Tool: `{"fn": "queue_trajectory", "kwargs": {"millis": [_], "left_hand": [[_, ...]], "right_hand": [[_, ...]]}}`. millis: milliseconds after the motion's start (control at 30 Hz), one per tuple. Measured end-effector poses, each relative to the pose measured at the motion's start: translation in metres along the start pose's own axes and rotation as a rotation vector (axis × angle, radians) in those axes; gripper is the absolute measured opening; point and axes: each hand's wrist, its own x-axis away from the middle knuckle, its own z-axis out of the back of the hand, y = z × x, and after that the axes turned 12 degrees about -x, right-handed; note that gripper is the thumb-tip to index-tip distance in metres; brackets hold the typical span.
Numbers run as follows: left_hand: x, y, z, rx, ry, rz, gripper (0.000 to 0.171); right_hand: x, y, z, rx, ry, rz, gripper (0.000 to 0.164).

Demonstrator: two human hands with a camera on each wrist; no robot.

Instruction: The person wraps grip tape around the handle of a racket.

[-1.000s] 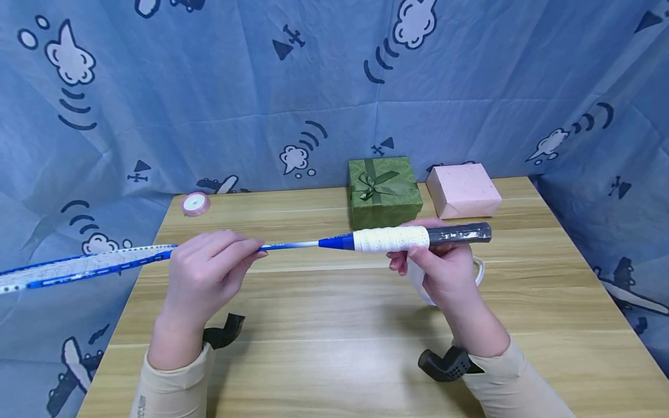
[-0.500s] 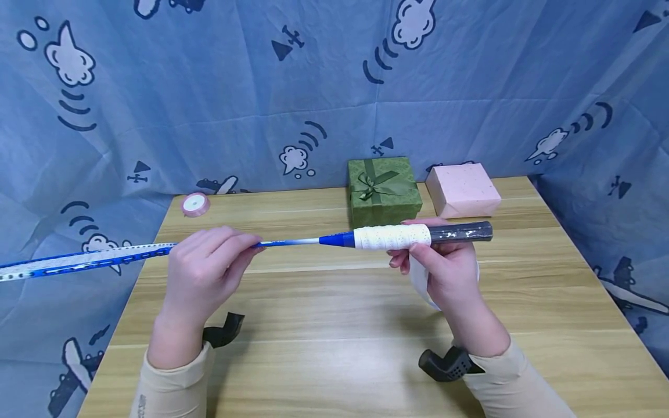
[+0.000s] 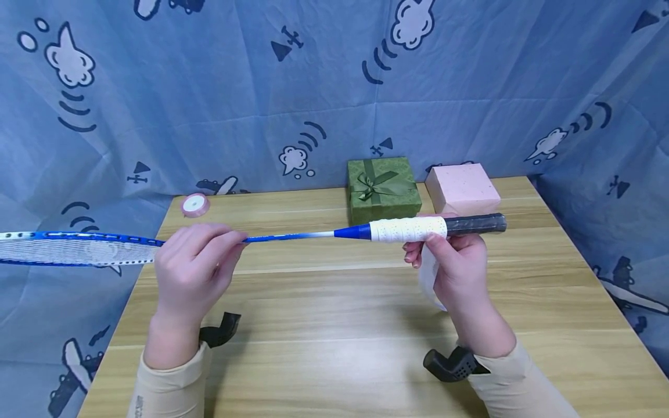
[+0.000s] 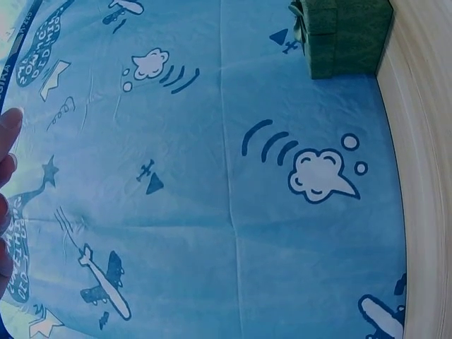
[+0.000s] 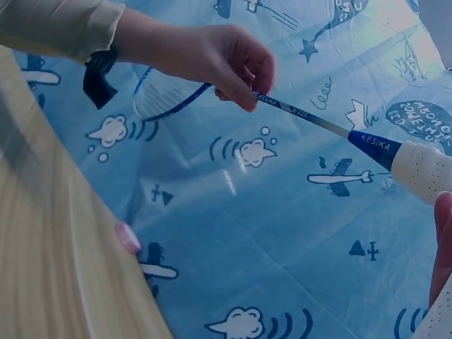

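Observation:
A blue-and-white badminton racket (image 3: pixel 287 237) is held level across the head view, its strung head (image 3: pixel 78 249) at the left. My left hand (image 3: pixel 193 267) pinches the shaft near that head. White perforated grip tape (image 3: pixel 407 229) covers the front part of the handle, behind the blue cone (image 3: pixel 353 232). The butt end (image 3: pixel 477 223) is bare black. With thumb and fingers, my right hand (image 3: pixel 462 267) grips the handle where white meets black, and a loose length of the tape (image 3: pixel 430 278) hangs beneath, partly hidden by that hand. In the left wrist view, only fingertips (image 4: pixel 7 162) show.
At the back of the wooden table (image 3: pixel 324 348) stand a green gift box (image 3: pixel 384 188) with a bow and a pink box (image 3: pixel 462 188). A pink ribbon spool (image 3: pixel 195 205) sits at the back left. Patterned blue cloth (image 3: pixel 235 87) hangs behind the table.
The racket has turned about its shaft, so its head now tilts the other way. Its handle and my right hand have shifted right and slightly up; my left hand has slid a little left.

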Motion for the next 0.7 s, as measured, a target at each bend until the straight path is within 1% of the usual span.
{"fn": "queue_trajectory", "kwargs": {"millis": [100, 200, 300, 367, 433, 533, 600, 700], "left_hand": [[-0.0013, 0.0005, -0.0004, 0.008, 0.023, -0.01, 0.018], [-0.0024, 0.0001, -0.0002, 0.013, 0.034, -0.017, 0.025], [-0.0027, -0.0011, 0.0008, 0.017, 0.015, -0.019, 0.03], [-0.0023, -0.0017, 0.0012, 0.015, -0.006, -0.018, 0.03], [-0.0016, -0.002, 0.0013, 0.005, -0.028, -0.016, 0.03], [-0.0007, -0.0009, 0.0001, -0.007, -0.027, -0.005, 0.027], [-0.0006, 0.0008, -0.0019, -0.005, -0.003, 0.004, 0.025], [0.0001, 0.0036, -0.0053, -0.003, 0.051, 0.024, 0.021]], "right_hand": [[0.0002, -0.0014, 0.0019, -0.005, -0.029, -0.009, 0.019], [0.0, -0.0032, 0.0043, -0.027, -0.083, -0.021, 0.027], [0.0004, -0.0044, 0.0062, -0.054, -0.126, -0.024, 0.032], [0.0, -0.0048, 0.0066, -0.059, -0.144, -0.014, 0.031], [-0.0004, -0.005, 0.0066, -0.052, -0.144, -0.01, 0.024], [-0.0004, -0.0045, 0.0056, -0.041, -0.121, -0.006, 0.014], [0.0001, -0.0036, 0.0049, -0.038, -0.098, 0.001, 0.011], [0.0014, -0.0005, 0.0038, -0.049, -0.072, 0.019, 0.011]]}}
